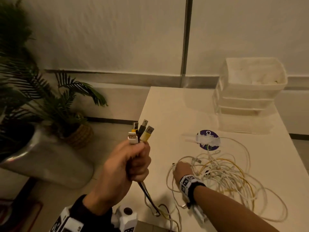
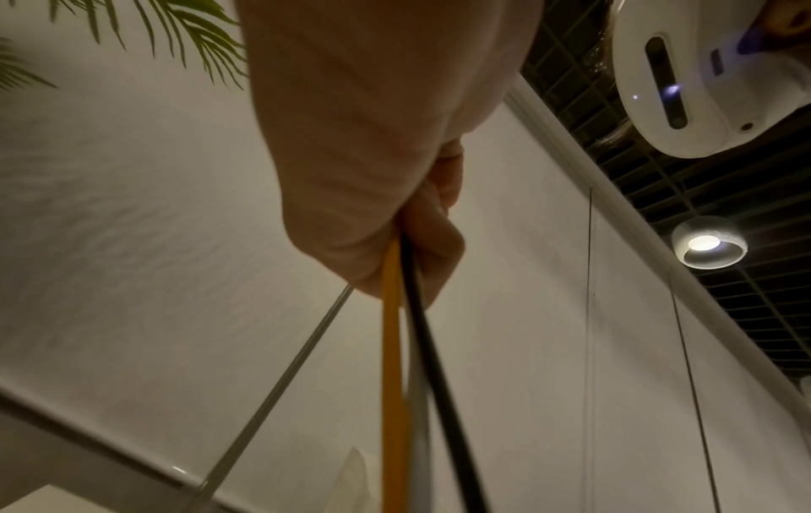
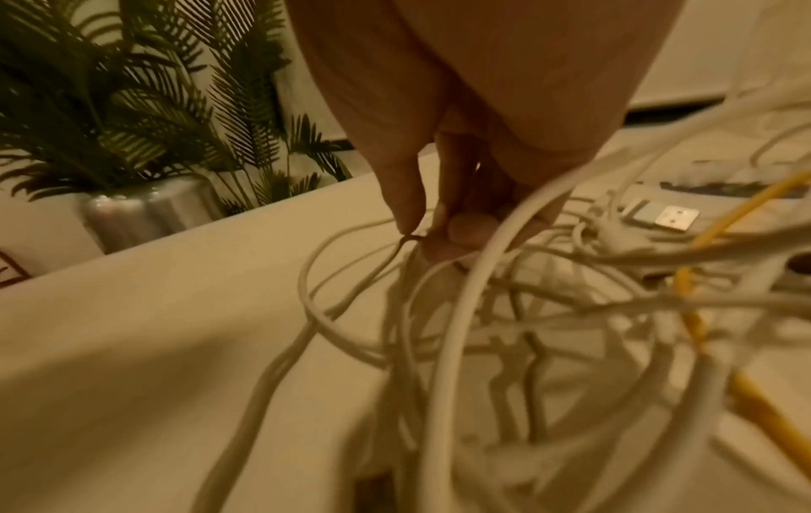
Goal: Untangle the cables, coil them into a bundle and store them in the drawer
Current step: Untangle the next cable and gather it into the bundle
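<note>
My left hand [image 1: 132,163] is raised beside the table's left edge and grips several cable ends in a fist; white, black and yellow USB plugs [image 1: 141,133] stick up out of it. Below the fist [image 2: 395,215] a yellow, a black and a grey cable [image 2: 390,364] run down taut. A tangle of white and yellow cables [image 1: 222,176] lies on the white table [image 1: 167,111]. My right hand [image 1: 181,169] reaches down into the tangle's left side, and its fingertips [image 3: 465,232] pinch thin white cables [image 3: 351,305]. A clear stack of drawers [image 1: 247,96] stands at the far right.
A purple round sticker [image 1: 208,139] with tape over it lies beyond the tangle. A loose white USB plug [image 3: 667,217] rests on the table past my right fingers. Potted palms [image 1: 50,101] and a silver planter [image 3: 145,208] stand on the floor left of the table.
</note>
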Action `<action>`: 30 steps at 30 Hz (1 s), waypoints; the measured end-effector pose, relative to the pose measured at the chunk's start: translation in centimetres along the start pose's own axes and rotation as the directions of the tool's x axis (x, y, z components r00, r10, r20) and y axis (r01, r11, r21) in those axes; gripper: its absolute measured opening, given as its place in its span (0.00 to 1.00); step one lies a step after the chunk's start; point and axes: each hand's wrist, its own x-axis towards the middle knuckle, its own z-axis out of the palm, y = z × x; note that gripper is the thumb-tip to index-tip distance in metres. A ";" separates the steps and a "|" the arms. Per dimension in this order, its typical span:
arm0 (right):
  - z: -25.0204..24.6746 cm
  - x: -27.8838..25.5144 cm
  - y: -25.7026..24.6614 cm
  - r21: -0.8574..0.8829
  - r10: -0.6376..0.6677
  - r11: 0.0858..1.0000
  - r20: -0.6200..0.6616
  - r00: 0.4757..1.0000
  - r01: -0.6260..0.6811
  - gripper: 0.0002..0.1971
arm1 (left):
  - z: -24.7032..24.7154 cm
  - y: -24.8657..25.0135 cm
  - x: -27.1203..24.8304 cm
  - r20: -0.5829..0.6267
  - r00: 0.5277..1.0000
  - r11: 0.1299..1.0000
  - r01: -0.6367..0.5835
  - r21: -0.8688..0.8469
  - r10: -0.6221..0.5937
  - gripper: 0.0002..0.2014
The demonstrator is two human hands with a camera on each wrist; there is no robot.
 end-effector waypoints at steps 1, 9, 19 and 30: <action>0.4 0.2 -0.1 0.029 0.022 0.999 -0.008 1.000 -0.022 0.15 | -0.3 0.0 0.0 -0.013 1.000 1.000 -0.001 -0.001 0.001 0.13; 0.8 0.5 -0.7 0.084 0.073 0.994 -0.020 0.997 -0.071 0.13 | -1.4 -0.1 0.6 -0.071 0.997 0.999 0.005 0.039 -0.002 0.15; -6.4 -1.5 2.0 0.855 0.024 0.497 0.155 0.988 -0.146 0.04 | -0.5 0.2 2.2 0.003 0.999 0.999 -0.046 -0.001 0.046 0.16; -7.7 -3.4 0.7 0.786 -0.028 0.618 0.032 0.999 -0.008 0.03 | 1.9 0.3 2.6 0.075 0.995 0.996 -0.072 0.042 0.069 0.16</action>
